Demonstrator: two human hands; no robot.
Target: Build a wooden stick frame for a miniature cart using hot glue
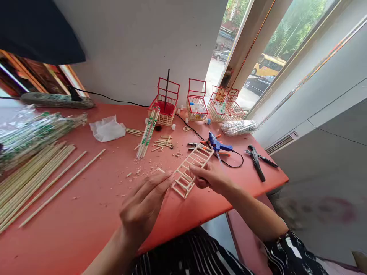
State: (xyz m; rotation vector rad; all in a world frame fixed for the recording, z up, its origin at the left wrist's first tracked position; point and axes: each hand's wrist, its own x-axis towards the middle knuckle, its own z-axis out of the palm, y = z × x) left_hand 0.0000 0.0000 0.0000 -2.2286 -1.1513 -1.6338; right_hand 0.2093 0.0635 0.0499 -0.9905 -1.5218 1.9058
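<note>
A ladder-like frame of pale wooden sticks (183,178) slants above the near part of the red table. My left hand (147,200) has its fingers closed together at the frame's left edge. Just past those fingers pokes the end of a short stick (161,170); whether they hold it I cannot tell. On the other side, my right hand (210,177) closes around the frame's right edge, its thumb or a finger over the rungs. A blue glue gun (218,143) lies just beyond the frame, partly over orange-handled pliers (205,142).
Small red-trimmed stick baskets (164,110) stand along the wall and window. Cut stick pieces (163,143) and crumbs dot the red table (94,206). Long sticks (37,175) and wrapped chopsticks (31,133) lie left, a white plastic bag (107,128) behind, black-handled pliers (257,162) right.
</note>
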